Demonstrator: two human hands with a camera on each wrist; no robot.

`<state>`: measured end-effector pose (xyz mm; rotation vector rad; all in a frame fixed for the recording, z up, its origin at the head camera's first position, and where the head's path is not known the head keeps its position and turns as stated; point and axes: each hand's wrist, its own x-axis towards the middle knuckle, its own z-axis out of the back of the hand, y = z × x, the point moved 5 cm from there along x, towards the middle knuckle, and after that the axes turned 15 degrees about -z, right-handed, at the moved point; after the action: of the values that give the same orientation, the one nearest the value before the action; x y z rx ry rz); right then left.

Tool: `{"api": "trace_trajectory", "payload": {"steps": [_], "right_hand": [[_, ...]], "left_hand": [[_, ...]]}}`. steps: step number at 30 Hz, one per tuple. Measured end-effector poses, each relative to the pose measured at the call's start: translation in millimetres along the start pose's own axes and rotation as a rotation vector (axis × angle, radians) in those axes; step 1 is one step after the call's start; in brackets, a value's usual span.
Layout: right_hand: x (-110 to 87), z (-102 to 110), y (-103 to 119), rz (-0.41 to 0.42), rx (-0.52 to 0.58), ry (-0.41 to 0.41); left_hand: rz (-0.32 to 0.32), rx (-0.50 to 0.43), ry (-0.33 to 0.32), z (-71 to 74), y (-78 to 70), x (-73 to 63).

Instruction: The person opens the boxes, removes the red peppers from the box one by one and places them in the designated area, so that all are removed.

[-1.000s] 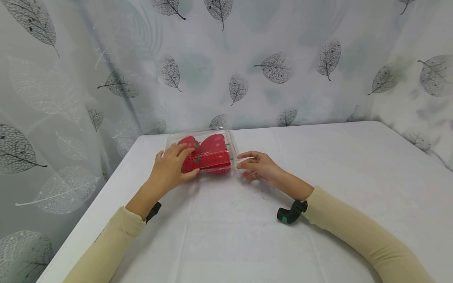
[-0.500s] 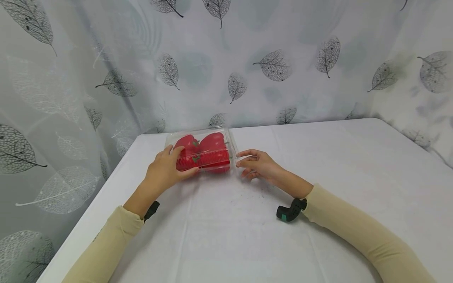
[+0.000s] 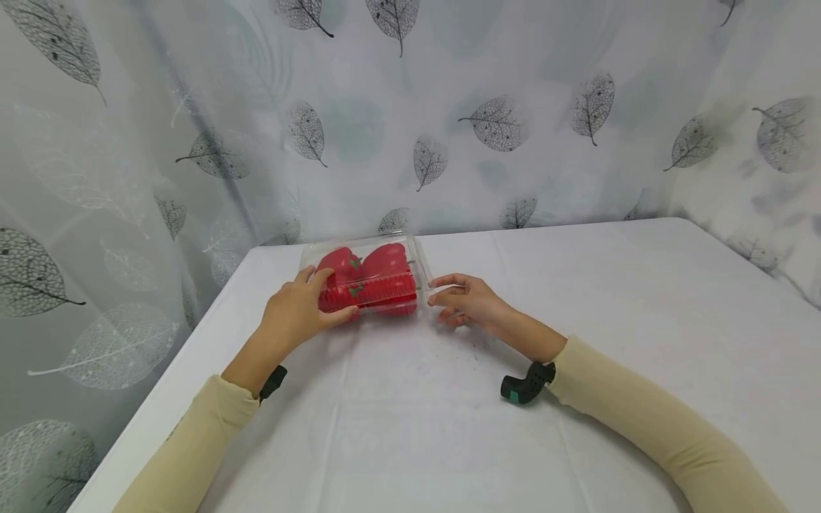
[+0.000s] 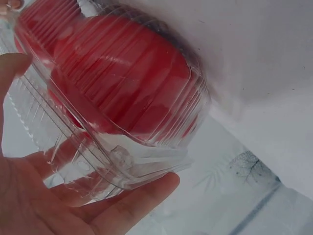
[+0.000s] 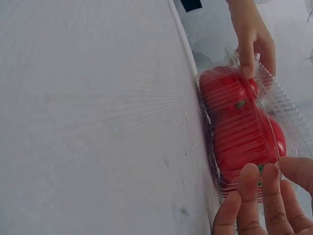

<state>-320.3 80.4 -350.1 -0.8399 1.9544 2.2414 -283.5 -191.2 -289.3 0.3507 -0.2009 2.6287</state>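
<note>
Hands [image 3: 291, 313] [image 3: 471, 303] partly hide the clear container [image 3: 420, 262].

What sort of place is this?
Probably an indoor filming setup, though the wider room is out of view: a white-covered table, a leaf-print curtain behind it, and black devices at both wrists, likely cameras.

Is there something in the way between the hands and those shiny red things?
Yes: the clear plastic box. Its see-through walls stand between the red things and the left hand at one end, and the right hand at the other. Nothing visible blocks either hand from the box itself.
</note>
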Motion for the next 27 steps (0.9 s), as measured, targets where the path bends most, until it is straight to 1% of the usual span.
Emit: {"api": "trace_trajectory", "payload": {"steps": [4,12,21,27], "right_hand": [[-0.3,-0.2,-0.3,-0.005,0.006,0.003],[-0.7,-0.7,0.4,0.001,0.017,0.011],[0.2,-2.3,-1.0,0.009,0.019,0.025],[-2.9,-1.8,0.9,0.016,0.020,0.022]], "left_hand": [[-0.024,-0.004,0.010,0.2,0.1,-0.2],[-0.074,-0.030,0.005,3.5,2.4,-0.1],[-0.103,-0.135,0.029,7.2,10.2,-3.7],[-0.129,-0.195,0.051,9.0,12.7,-2.2]]}}
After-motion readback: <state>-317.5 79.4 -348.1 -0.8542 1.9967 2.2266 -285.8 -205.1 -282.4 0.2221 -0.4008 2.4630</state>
